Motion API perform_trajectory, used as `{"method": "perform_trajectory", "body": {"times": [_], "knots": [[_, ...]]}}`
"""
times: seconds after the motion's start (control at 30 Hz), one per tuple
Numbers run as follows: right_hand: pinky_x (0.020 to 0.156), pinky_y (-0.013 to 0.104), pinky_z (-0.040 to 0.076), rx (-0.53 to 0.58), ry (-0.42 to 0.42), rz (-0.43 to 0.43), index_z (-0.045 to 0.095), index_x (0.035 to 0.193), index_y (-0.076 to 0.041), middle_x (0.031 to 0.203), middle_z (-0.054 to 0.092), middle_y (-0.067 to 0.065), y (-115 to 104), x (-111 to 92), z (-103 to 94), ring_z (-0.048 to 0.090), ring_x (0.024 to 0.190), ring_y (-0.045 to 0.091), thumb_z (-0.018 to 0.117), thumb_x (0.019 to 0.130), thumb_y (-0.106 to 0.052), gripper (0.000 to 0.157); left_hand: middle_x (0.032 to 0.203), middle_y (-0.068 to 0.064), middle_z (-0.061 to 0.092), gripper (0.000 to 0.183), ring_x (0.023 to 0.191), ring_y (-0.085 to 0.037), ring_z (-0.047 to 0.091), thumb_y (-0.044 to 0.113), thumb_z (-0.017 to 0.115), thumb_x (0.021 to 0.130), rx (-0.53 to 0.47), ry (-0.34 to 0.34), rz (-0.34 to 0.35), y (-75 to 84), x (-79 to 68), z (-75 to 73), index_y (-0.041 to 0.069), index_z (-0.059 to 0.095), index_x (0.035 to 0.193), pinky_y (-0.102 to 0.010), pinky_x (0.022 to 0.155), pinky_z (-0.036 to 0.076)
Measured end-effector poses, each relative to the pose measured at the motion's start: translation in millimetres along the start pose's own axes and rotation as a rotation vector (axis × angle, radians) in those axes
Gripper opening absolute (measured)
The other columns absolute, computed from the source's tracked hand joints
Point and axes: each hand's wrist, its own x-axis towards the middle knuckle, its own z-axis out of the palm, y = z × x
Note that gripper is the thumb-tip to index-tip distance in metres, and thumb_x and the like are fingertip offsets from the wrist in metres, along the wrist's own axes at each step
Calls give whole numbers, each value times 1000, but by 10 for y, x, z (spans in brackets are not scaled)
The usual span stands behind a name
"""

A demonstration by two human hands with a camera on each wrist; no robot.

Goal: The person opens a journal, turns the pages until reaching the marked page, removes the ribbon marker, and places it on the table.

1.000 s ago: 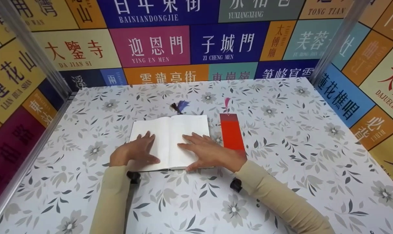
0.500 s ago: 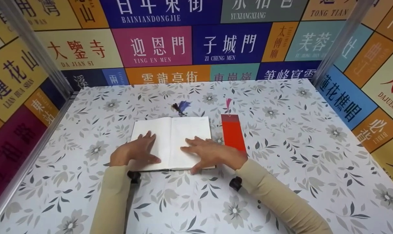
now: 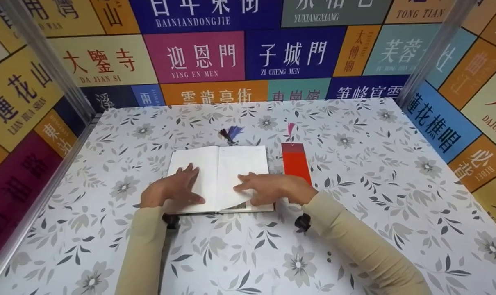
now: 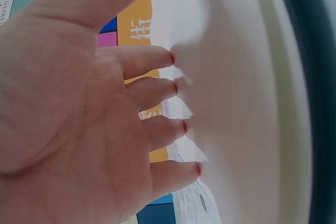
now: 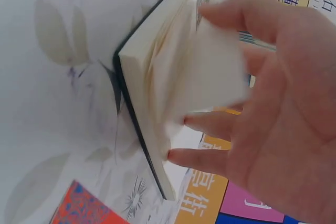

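Left hand flat, fingers spread on book, right hand lifting page corner.

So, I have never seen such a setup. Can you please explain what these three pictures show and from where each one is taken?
There is no machine here: a person works with two bare hands. The wide picture comes from a camera on the head and looks down at a flowered table. The two close pictures come from cameras on the wrists. An open book lies on the table. The left hand rests flat on its left page. The right hand lifts the lower corner of a right page with its fingers. A red bookmark lies right of the book, and a blue tassel lies beyond its far edge.
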Motion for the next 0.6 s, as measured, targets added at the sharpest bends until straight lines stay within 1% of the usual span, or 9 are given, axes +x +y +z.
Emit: {"method": "perform_trajectory", "body": {"times": [0.1,0.2,0.27,0.37,0.43,0.5,0.6], "knots": [[128,45,20,-35,11,-8,39,155,-25,169,19,-1,12,-7,-17,16,158,23,54,99,-11,59,168,-19,-10,107,154,-44,-10,44,74,87,-4,-13,2,-7,-19,0,7,6,161,-60,125,-1],[126,44,25,-82,36,-2,43,153,-23,167,27,0,27,-14,-55,25,155,23,55,98,-6,59,167,-21,-10,108,154,-46,-10,44,74,87,2,-15,7,-13,-39,-7,5,6,161,-62,125,-1],[125,45,29,-96,68,13,46,151,-22,165,33,2,50,-29,-87,32,152,24,57,97,-5,58,167,-21,-9,107,153,-46,-9,44,74,87,5,-8,14,-12,-36,-14,5,6,161,-63,124,-1],[121,47,35,-108,148,27,50,149,-20,161,39,6,106,-65,-113,39,147,28,62,94,-3,58,167,-23,-9,107,153,-48,-9,44,73,88,20,-1,28,-4,-26,-27,4,6,161,-64,124,0],[121,47,35,-94,212,42,49,149,-18,162,37,8,160,-89,-108,39,147,30,64,93,-1,61,167,-23,-9,107,153,-48,-9,45,73,88,26,-6,30,9,-14,-29,3,6,161,-64,124,0],[121,46,35,-48,294,63,45,152,-16,164,31,9,221,-103,-93,37,148,31,65,92,-1,65,167,-23,-9,108,153,-48,-9,45,73,88,28,-7,30,24,-4,-32,4,6,160,-63,124,0],[121,45,34,81,417,94,33,157,-13,167,21,11,299,-78,-30,34,150,32,65,93,-5,73,167,-22,-9,108,153,-47,-9,45,73,87,25,-7,23,17,-13,-13,4,6,161,-63,124,-1]]}}
